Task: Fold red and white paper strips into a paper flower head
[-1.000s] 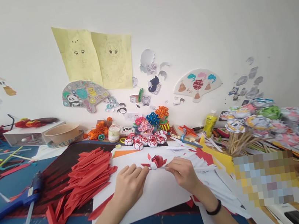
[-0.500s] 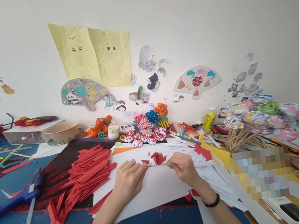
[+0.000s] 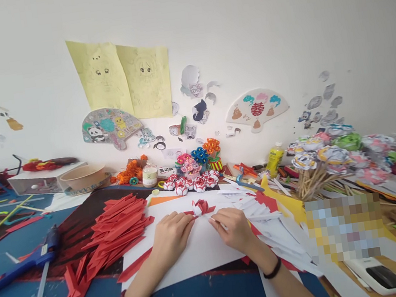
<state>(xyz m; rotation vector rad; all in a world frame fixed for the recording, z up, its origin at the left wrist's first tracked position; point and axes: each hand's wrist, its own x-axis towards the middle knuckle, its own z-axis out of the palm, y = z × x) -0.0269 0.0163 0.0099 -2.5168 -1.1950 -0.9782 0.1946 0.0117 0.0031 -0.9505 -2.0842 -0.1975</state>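
Roughly midway: your left hand (image 3: 171, 236) and right hand (image 3: 231, 228) pinch the half-built red-and-white paper flower (image 3: 201, 207) at your fingertips, finished flowers (image 3: 190, 184) lined up beyond it, red folded strips (image 3: 116, 226) unused left of your left hand.

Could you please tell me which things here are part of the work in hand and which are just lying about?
In hand:
left hand
right hand
red-and-white paper flower
white sheet

Lying about:
glue gun
red folded strips
yellow bottle
wooden bowl
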